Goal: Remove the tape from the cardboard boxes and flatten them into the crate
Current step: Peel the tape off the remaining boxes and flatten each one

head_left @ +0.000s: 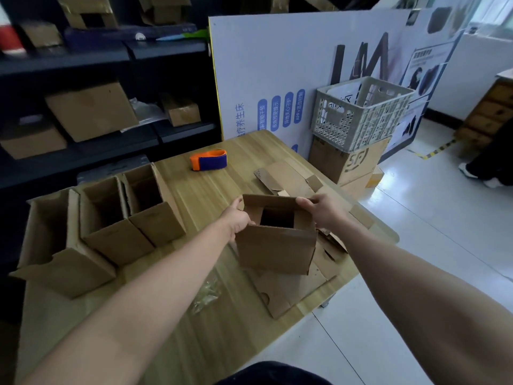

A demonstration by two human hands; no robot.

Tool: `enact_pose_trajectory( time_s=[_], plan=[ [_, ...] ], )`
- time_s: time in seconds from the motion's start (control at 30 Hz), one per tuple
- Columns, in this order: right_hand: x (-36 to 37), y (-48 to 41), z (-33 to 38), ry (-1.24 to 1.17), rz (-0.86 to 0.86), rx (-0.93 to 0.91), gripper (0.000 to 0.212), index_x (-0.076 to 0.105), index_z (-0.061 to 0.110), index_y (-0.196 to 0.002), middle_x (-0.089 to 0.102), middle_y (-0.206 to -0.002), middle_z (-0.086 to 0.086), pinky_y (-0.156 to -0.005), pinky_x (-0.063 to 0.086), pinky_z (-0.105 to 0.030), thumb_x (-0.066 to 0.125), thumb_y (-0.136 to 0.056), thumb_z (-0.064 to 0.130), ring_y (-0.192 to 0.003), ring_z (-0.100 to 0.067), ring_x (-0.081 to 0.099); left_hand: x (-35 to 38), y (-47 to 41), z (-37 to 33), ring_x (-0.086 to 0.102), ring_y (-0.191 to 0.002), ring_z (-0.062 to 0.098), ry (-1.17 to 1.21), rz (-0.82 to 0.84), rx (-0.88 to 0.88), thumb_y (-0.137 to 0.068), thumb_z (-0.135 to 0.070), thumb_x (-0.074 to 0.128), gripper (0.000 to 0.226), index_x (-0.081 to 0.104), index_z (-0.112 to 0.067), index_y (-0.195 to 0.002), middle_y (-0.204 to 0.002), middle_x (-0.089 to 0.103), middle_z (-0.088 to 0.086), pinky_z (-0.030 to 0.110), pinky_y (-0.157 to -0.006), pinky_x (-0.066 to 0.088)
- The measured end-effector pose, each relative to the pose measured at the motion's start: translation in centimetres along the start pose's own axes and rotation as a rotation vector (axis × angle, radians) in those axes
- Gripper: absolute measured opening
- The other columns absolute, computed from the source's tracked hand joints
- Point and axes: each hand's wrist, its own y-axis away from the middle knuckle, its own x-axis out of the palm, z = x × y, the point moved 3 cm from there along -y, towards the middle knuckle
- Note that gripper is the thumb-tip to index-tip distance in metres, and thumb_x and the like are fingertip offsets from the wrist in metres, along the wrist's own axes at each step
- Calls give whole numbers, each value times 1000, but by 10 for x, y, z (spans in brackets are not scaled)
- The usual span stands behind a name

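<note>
Left grip (239,218), right grip (324,212) hold a square, matte cardboard box (274,251).

Single head-worn view, stationed above the near edge of the desk (222,173) and facing forward and down across it. Both forearms enter from the bottom corners and meet near frame centre, where the left hand (238,218) and right hand (322,211) hold a cardboard box (277,245) at close range. Wide-angle coverage: shelving (83,62) bends across the upper left, the crate (361,112) stands upper right, and floor (416,245) fills the right side.
</note>
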Motion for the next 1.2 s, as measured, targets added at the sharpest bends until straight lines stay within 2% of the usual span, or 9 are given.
enact_pose_trajectory(
  time_s=[0.1, 0.2, 0.4, 0.53, 0.67, 0.77, 0.9, 1.07, 1.2],
  plan=[
    [6, -2, 11, 66, -90, -30, 48, 63, 12, -94, 63, -83, -4, -61, 49, -30, 56, -85, 58, -75, -19, 60, -7, -2, -5, 42, -128, 31, -167, -18, -39, -79, -4, 73, 89, 20, -17, -149, -145, 37, 14, 39, -100, 44],
    [11, -3, 18, 96, -145, -41, 48, 62, 13, -92, 62, -84, -4, -65, 49, -31, 55, -85, 60, -76, -19, 59, -9, 2, -11, 55, -114, 32, -360, -48, -99, -72, -24, 81, 81, 38, -2, -136, -130, 53, 18, 41, -91, 51],
    [17, -3, 23, 58, -157, -40, 45, 63, 14, -92, 64, -83, -3, -62, 50, -30, 59, -84, 58, -75, -17, 61, -14, 2, -9, 60, -105, 27, -608, -172, -42, -70, -44, 78, 72, 51, -10, -127, -118, 60, 9, 34, -85, 53],
    [19, -4, 18, 18, -192, -25, 47, 63, 13, -97, 64, -85, -2, -65, 50, -29, 58, -84, 59, -77, -17, 60, -12, 7, -12, 62, -96, 26, -646, -265, 16, -71, -49, 72, 59, 59, -9, -112, -108, 63, 7, 29, -69, 50],
    [13, -10, 11, 15, -186, 22, 57, 61, 11, -103, 64, -93, -5, -75, 54, -36, 57, -81, 64, -84, -20, 61, -16, 7, -12, 58, -67, 23, -410, -336, 81, -82, -42, 63, 36, 57, -8, -72, -70, 57, 5, 26, -49, 36],
    [15, -7, 5, -52, -145, 78, 68, 50, 13, -118, 58, -102, 0, -73, 52, -31, 71, -72, 58, -95, -20, 59, -27, 0, -3, 45, -55, 21, -143, -336, 131, -90, -29, 56, 45, 42, -11, -51, -52, 42, 2, 27, -53, 33],
    [23, -5, 2, -84, -62, 149, 80, 35, 15, -128, 53, -117, -7, -80, 51, -34, 85, -67, 28, -108, -26, 55, -30, -3, 6, 37, -56, 21, 35, -341, 133, -91, -24, 53, 43, 36, -13, -53, -54, 34, 2, 32, -59, 40],
    [18, -2, 8, -76, -29, 215, 66, 39, 14, -118, 54, -95, -4, -54, 46, -23, 79, -68, 26, -84, -17, 57, -24, 0, -1, 48, -63, 23, 59, -355, 152, -93, -30, 52, 35, 49, -12, -62, -64, 48, 7, 44, -66, 55],
    [8, -1, 20, -37, -6, 158, 51, 50, 3, -114, 55, -89, -5, -53, 45, -24, 68, -72, 25, -79, -17, 57, -25, 3, -11, 49, -63, 17, 49, -421, 221, -95, -31, 50, 34, 56, -15, -65, -67, 54, 5, 27, -56, 43]
  ],
)
